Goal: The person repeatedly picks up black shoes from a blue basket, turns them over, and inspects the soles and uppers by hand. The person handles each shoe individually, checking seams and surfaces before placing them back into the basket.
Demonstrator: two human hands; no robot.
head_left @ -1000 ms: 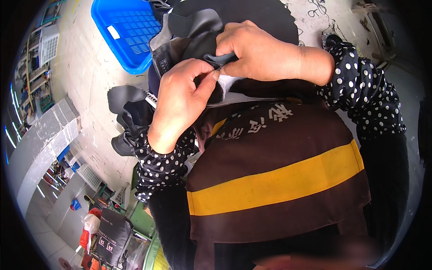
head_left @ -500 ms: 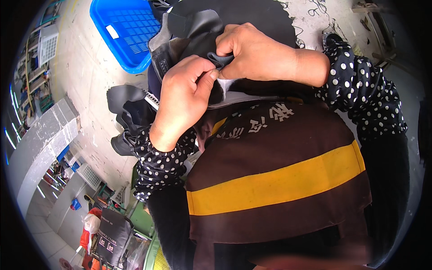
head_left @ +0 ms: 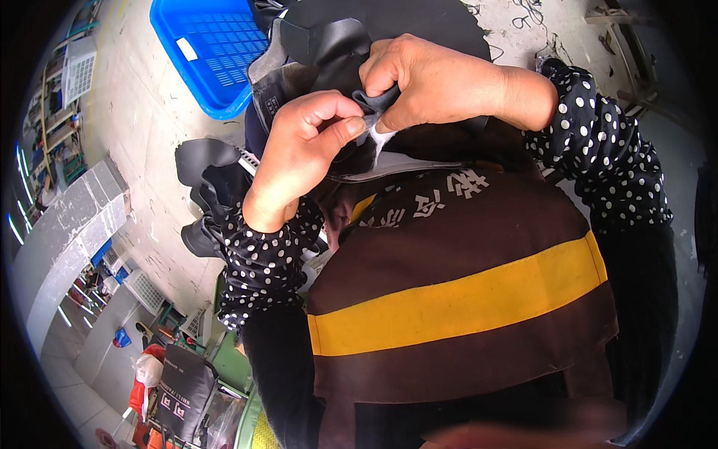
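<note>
Prob midway imo: dark flap (head_left: 376,100) folded n clamped in R hand (head_left: 434,82), white fuzz (head_left: 381,141) uncovered, L hand (head_left: 301,142) beside it, can't tell its grip.

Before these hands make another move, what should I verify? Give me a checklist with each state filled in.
1. Right hand has hold of the dark grey folded flap: ok, pinched between thumb and fingers.
2. Left hand has a firm grip: cannot tell; thumb and index finger meet beside the flap, but what lies between them is too small to make out.
3. White fuzzy material tucked out of sight: not ok, it shows below the fingertips.
4. Polka-dot sleeves clear of the fingers: ok, both end behind the wrists.
5. Blue basket apart from both hands: ok.
</note>
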